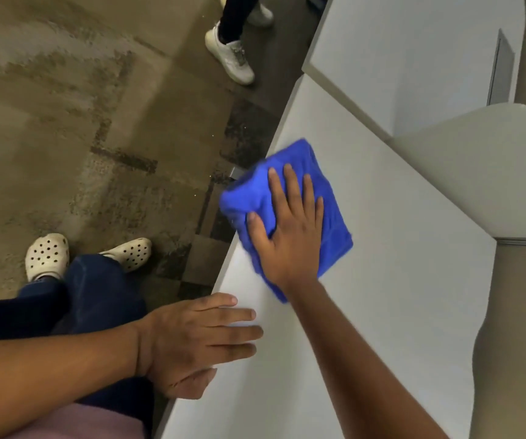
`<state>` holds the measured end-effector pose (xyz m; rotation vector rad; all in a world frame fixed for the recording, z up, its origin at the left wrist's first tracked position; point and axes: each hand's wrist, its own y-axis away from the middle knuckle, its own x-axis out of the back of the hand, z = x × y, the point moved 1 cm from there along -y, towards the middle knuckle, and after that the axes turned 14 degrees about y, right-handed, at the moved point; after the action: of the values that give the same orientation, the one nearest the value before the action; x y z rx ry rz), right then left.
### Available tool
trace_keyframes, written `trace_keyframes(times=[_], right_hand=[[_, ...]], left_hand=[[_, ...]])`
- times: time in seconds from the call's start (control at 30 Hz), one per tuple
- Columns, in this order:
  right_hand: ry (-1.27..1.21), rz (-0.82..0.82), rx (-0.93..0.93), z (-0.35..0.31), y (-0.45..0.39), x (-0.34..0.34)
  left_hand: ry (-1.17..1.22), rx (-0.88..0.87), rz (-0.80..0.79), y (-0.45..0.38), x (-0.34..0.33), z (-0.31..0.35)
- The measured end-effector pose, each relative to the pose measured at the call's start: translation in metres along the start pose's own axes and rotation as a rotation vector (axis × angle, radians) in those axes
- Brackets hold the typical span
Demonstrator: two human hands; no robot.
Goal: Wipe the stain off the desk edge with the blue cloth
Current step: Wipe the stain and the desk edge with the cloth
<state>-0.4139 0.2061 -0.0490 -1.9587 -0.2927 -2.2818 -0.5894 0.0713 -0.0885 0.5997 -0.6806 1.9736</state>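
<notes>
A folded blue cloth [299,166] lies on the white desk [398,280], hanging partly over its left edge. My right hand [287,236] presses flat on the cloth, fingers spread, thumb near the edge. My left hand [198,337] rests flat on the desk edge closer to me, fingers on top and thumb below the rim, holding nothing. No stain shows; the cloth covers that part of the edge.
A second white desk [398,52] adjoins at the far end, and a beige partition panel [483,172] stands at the right. My legs and white clogs [46,255] are on the brown carpet at the left. Another person's white sneakers [230,55] stand farther off.
</notes>
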Motion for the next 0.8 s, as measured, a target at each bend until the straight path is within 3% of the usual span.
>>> trace_keyframes(times=[0.3,0.37,0.47,0.57,0.67,0.8], right_hand=[[-0.080,0.017,-0.054,0.042,-0.158,0.017],[-0.122,0.017,-0.168,0.065,-0.158,0.015],[-0.168,-0.031,-0.481,0.092,-0.146,0.016],[-0.117,-0.079,-0.636,0.064,-0.136,0.018],[-0.068,-0.023,-0.486,0.012,-0.104,0.017],[0.001,0.008,-0.172,-0.016,-0.031,0.012]], left_hand=[[-0.070,-0.071,0.034,-0.003,0.002,-0.009],[-0.069,-0.064,0.018,-0.002,0.003,-0.008],[-0.064,-0.061,-0.005,0.000,0.005,-0.007],[-0.065,-0.114,-0.074,-0.004,0.017,-0.012],[-0.092,-0.152,-0.158,-0.018,0.036,-0.031],[-0.099,-0.161,-0.122,-0.026,0.046,-0.041]])
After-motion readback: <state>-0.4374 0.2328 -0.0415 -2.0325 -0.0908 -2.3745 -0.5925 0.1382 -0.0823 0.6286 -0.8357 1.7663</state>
